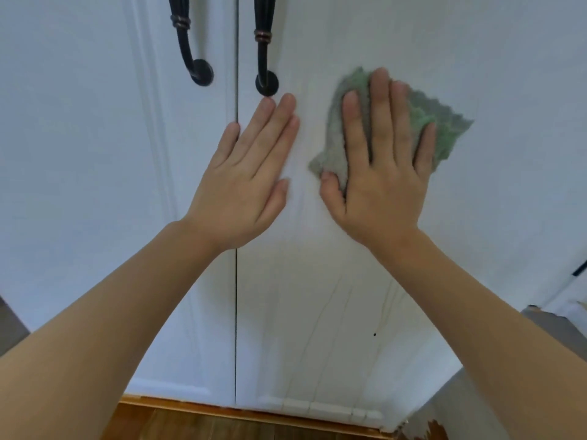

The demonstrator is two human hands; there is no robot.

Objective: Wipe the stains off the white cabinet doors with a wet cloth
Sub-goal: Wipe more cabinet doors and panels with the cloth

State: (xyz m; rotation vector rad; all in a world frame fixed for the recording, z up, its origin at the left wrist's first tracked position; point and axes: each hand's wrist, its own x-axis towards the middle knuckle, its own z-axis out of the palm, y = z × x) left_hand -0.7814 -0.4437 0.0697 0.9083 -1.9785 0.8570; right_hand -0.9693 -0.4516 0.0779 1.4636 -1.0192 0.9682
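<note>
Right door (397, 296): white, fills most of my view from the centre seam outward; thin grey streak lines run down its lower half and one small dark speck sits low on it. Plenty of bare panel lies above, below and right of my cloth.
Left door (79, 185): white, with a raised moulding line running down it; it meets the right door at a narrow dark seam.
Floor (190, 423): brown wood strip along the doors' bottom edge.
My right hand (381, 166): fingers straight and spread, palm pressing the cloth flat on the right door, thumb tip at the cloth's lower left corner.
My left hand (247, 173): flat and relaxed, holding nothing, resting on the doors across the seam, fingertips just below the right handle's base.
Cloth (444, 128): green and grey, crumpled, on the right door's upper part; its scalloped edge sticks out past my fingers.
Handles (265, 58): two dark curved pulls, one either side of the seam.
</note>
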